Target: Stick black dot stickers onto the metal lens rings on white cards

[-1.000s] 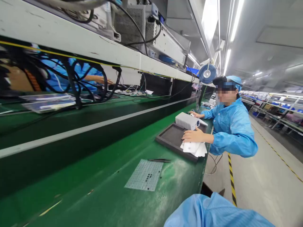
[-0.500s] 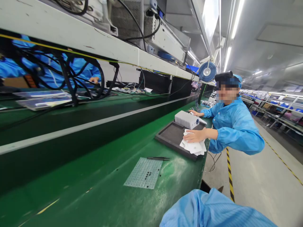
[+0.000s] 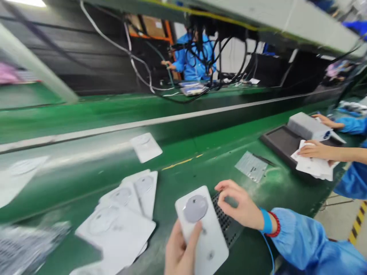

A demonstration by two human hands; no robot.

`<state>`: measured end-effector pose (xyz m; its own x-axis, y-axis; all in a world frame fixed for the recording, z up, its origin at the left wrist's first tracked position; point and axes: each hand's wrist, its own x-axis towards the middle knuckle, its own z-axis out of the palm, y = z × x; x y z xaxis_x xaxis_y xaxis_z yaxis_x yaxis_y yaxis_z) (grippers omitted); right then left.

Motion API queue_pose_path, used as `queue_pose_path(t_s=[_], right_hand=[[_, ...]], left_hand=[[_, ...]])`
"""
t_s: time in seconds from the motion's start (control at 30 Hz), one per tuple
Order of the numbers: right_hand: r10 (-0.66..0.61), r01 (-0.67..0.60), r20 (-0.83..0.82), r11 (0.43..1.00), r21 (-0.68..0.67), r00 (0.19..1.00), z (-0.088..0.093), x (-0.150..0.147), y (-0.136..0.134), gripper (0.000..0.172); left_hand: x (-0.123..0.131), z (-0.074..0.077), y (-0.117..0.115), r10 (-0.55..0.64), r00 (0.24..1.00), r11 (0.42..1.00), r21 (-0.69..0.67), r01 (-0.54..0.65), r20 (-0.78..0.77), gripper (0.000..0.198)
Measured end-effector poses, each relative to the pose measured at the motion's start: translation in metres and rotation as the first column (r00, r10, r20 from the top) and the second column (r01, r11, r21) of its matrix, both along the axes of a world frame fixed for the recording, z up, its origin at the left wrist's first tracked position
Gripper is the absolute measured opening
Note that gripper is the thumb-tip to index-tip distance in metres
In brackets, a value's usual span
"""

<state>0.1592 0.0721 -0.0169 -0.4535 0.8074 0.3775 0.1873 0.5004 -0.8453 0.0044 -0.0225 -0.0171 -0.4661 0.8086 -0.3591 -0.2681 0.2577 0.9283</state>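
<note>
White plastic, a flat rounded panel [image 3: 202,229] with a grey disc [image 3: 195,208] on its upper face, sits low in the centre of the view, gripped at its near end by the left hand [image 3: 179,252], whose thumb presses on the face while the fingers wrap underneath. Just to its right the right hand [image 3: 242,206] hovers with curled fingers, tips drawn close over a dark perforated grid [image 3: 226,223]; whether they pinch anything small, I cannot tell. A moment ago the view was turned toward the co-worker and only a blue sleeve showed; now it has swung down, so both hands and the panel are in sight and attention is back on them. To the left, similar panels lie in a loose pile [image 3: 123,225] on the green belt [image 3: 94,179], one more [image 3: 146,147] farther off. Beyond, a clear dotted sheet [image 3: 251,166], then the co-worker's hand [image 3: 315,151] resting on white cloths at a dark tray [image 3: 282,141].
</note>
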Motion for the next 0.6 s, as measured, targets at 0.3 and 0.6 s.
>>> queue_pose_path(t_s=[0.3, 0.6], right_hand=[[-0.027, -0.012, 0.124, 0.953, 0.302, 0.992, 0.011, -0.013, -0.023, 0.008], [-0.129, -0.031, 0.262, 0.848, 0.529, 0.956, 0.010, -0.009, -0.025, 0.011]], left_hand=[[0.018, 0.017, -0.006, -0.055, 0.998, 0.997, 0.059, 0.052, 0.039, 0.046], [0.009, 0.015, -0.006, -0.162, 0.987, 0.984, 0.068, 0.163, -0.008, 0.045]])
